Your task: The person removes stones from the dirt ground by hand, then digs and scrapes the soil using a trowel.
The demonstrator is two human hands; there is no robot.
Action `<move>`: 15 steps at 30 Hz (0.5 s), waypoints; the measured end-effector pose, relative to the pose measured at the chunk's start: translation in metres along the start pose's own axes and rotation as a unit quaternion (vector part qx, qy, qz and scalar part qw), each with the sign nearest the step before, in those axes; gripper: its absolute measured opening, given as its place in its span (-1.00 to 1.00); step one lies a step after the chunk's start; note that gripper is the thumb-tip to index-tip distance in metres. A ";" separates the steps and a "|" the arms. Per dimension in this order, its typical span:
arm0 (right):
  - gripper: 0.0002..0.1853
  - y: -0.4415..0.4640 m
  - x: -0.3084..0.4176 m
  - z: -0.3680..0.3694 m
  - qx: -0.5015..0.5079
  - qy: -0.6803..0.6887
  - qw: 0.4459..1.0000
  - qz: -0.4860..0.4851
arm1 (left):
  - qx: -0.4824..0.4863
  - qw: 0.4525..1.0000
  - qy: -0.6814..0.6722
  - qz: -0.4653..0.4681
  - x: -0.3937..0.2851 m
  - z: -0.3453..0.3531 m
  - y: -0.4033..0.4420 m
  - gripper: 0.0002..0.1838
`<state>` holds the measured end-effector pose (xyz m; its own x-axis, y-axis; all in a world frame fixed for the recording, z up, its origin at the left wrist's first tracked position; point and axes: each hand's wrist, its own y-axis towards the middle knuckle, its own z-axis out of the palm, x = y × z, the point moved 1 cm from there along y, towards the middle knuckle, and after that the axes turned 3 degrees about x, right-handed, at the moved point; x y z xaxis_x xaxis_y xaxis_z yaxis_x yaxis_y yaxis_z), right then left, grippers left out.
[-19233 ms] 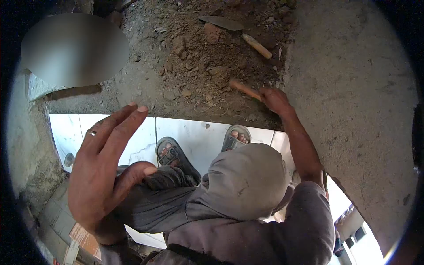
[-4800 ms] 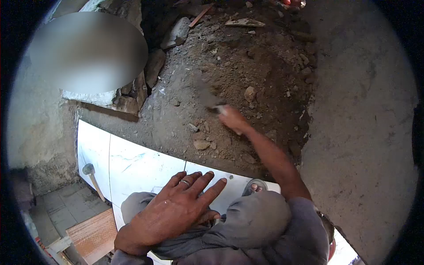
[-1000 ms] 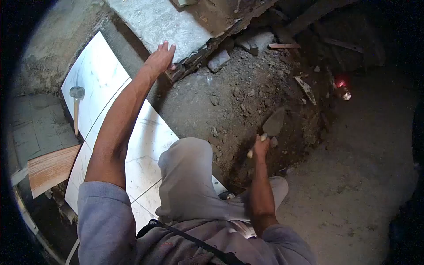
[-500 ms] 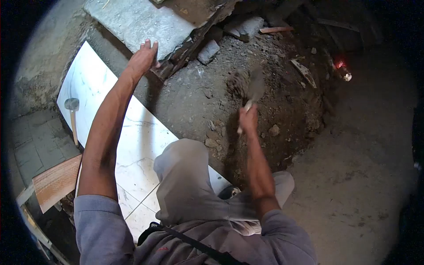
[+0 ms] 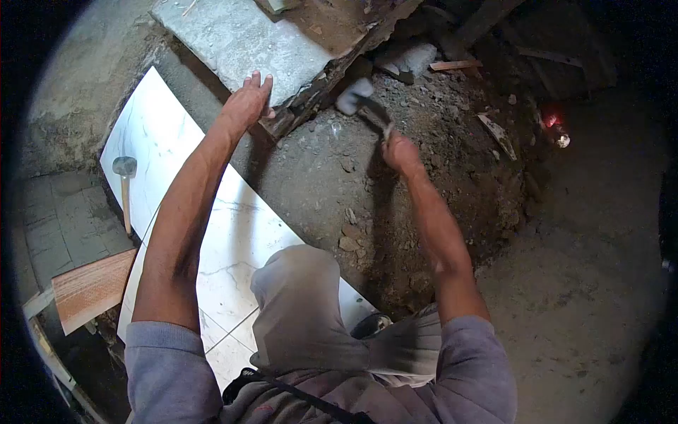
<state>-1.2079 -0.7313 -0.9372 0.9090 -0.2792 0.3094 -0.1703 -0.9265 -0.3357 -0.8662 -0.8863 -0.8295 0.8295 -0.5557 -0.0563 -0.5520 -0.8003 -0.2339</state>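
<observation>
My left hand [image 5: 246, 104] rests on the corner of a raised concrete slab [image 5: 247, 49], its fingers stretched out and slightly apart. My right hand [image 5: 402, 152] is closed round the handle of a trowel [image 5: 376, 114]. Its dark blade points up and left over the loose soil [image 5: 311, 187], close to a pale grey stone chunk [image 5: 351, 97]. Blur hides whether blade and stone touch. Under my left arm lie white marbled tiles [image 5: 236, 212], bordering the soil.
A rubber mallet [image 5: 125, 167] lies on the tiles at left. Below it is a reddish-brown ridged tile piece [image 5: 94, 288]. Rubble and a broken strip [image 5: 496, 136] lie at the soil's far side. Something glowing red [image 5: 551, 121] is at right, beside bare floor [image 5: 565, 283].
My right hand has swung the trowel up and left, from over the middle of the soil to beside the stone chunk. The clump of soil by the blade no longer shows. My left hand stays on the slab.
</observation>
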 end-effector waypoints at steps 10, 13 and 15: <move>-0.46 -0.090 -0.071 -0.047 -0.089 0.147 0.969 0.177 | 0.007 1.000 -0.007 -0.007 -0.008 -0.013 -0.004 -0.13; -0.46 -0.112 -0.127 -0.002 -0.144 0.165 0.943 0.249 | -0.001 1.000 -0.013 0.004 -0.008 -0.006 -0.003 -0.13; -0.46 -0.111 -0.141 0.030 -0.156 0.174 0.927 0.293 | -0.003 1.000 0.003 0.000 -0.006 -0.005 -0.001 -0.12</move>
<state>-1.3061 -0.5812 -0.9700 0.4564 -0.7719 0.4426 -0.7476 -0.6024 -0.2796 -0.8707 -0.8829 -0.8243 0.8294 -0.5564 -0.0494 -0.5517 -0.8020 -0.2288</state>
